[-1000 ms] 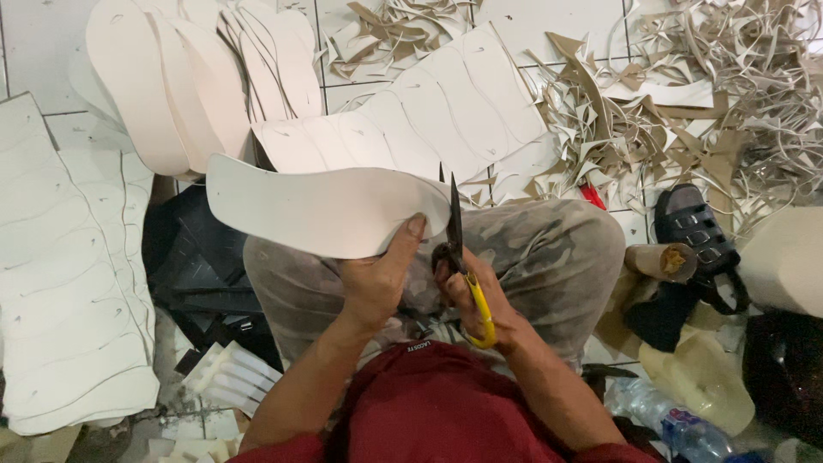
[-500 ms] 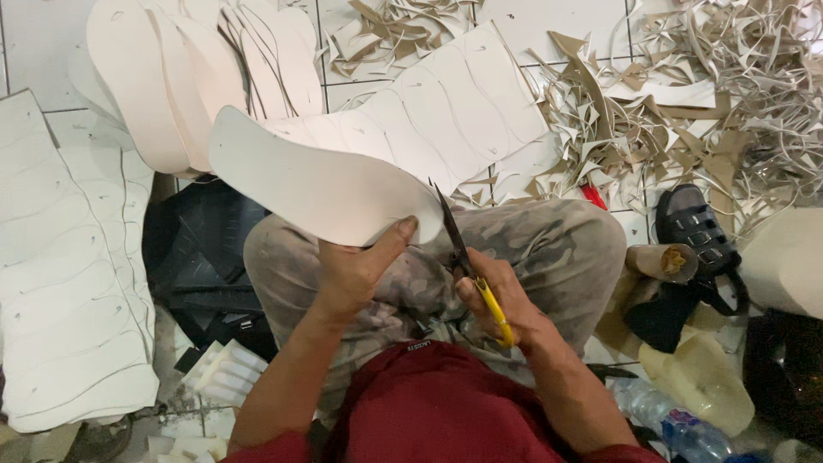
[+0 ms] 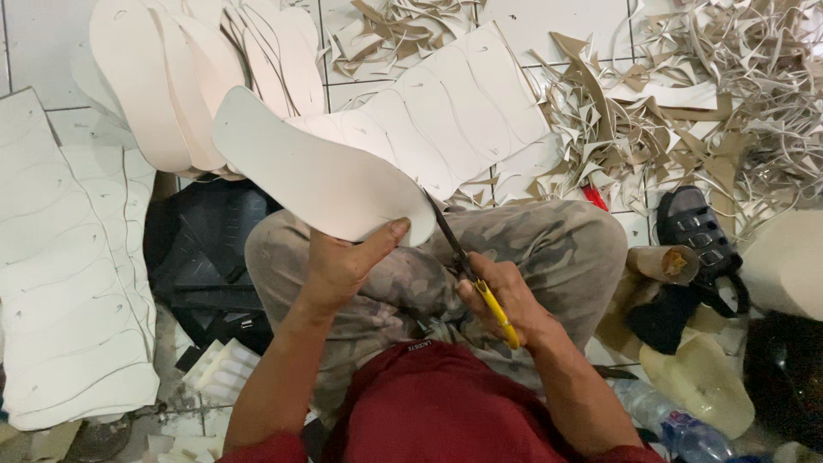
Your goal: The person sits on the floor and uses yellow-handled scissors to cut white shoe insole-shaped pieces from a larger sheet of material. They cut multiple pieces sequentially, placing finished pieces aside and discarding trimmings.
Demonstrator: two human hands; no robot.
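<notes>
The left hand (image 3: 343, 266) is gripping a white sole-shaped foam piece (image 3: 313, 176), fingers clamped on its near end with the thumb on top, holding it above the lap. Since a second ago the piece has been swinging leftward and tilting, so a fresh stretch of edge is meeting the blades. The right hand (image 3: 506, 300), closed round the yellow-handled scissors (image 3: 467, 270), is working at the piece's right edge, lower than before.

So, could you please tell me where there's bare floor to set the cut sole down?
Bare tile shows at top left, beside the stacked soles. A smaller patch lies top centre. The right is crowded with offcuts, the left with marked sheets.
</notes>
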